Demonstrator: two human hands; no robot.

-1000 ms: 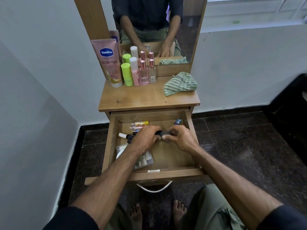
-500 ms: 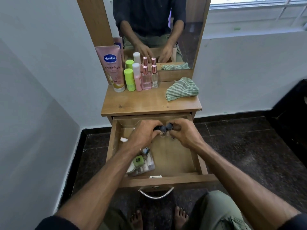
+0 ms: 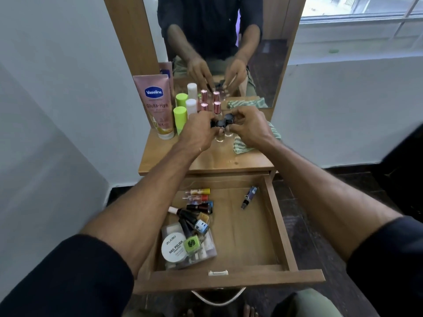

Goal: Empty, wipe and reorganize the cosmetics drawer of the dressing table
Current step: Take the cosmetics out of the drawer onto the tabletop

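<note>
Open wooden drawer (image 3: 278, 221) nearest, w/ nail polish bottles (image 3: 194, 221) piled at its left. Above the wooden surface (image 3: 206, 160), left hand (image 3: 198, 131) & right hand (image 3: 250, 126) fingers curl round small dark-capped clear bottles (image 3: 222, 124), beside striped green cloth (image 3: 240, 145)

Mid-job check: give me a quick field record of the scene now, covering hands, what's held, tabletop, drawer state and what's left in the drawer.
left hand: grips the dark-capped bottles, over the tabletop
right hand: grips the same cluster from the other side
tabletop: Vaseline tube, green and pink bottles at the back, striped cloth on the right
drawer: pulled open, not yet emptied
drawer left side: nail polish remover tub, nail polish bottles, small tubes
drawer right side: one blue tube lying alone
</note>
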